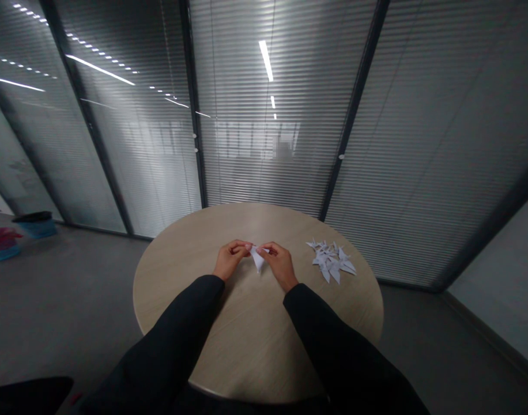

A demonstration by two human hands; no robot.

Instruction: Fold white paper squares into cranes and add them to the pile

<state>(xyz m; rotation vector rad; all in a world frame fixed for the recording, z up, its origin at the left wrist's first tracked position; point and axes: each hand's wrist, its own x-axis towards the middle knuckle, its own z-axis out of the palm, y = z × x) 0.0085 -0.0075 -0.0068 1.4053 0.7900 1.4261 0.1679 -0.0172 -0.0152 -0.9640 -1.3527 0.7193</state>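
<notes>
Between my two hands is a small piece of folded white paper [257,260], pointed at its lower end, held just above the middle of the round table. My left hand [232,257] pinches its upper left edge between thumb and fingertips. On the other side, my right hand [279,263] grips the upper right part with thumb and forefinger. The fingers cover much of the paper's top, so its full shape is hidden. To the right lies a pile of folded white paper pieces [332,260] with sharp points, resembling origami cranes.
The round wooden table [169,276] stands close to a glass partition with blinds [264,173]. Two bins, one dark-rimmed and blue [38,226], the other with a red liner [2,241], sit on the floor at far left. A white wall [506,271] rises at right.
</notes>
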